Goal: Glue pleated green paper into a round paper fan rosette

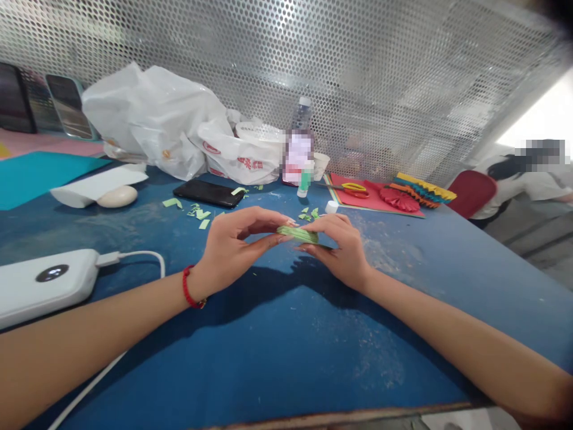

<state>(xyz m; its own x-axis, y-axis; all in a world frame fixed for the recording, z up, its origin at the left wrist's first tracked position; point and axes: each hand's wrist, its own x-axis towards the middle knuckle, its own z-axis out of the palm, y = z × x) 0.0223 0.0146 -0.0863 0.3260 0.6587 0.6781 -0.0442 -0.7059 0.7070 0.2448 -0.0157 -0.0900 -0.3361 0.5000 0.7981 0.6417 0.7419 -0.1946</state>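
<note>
The left hand [235, 251] and right hand [340, 251] are gripping a folded green paper strip [298, 234] between their fingertips, while an already pleated red paper rosette [399, 199] is lying at one o'clock.

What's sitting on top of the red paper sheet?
Scissors and a red pleated paper fan lie on the red paper sheet. The part of the sheet beneath them is covered from view.

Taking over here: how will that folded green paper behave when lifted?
The folded green paper is probably light and soft, being thin. Its layers may spring apart if released, since the left hand and right hand pinch them together.
</note>
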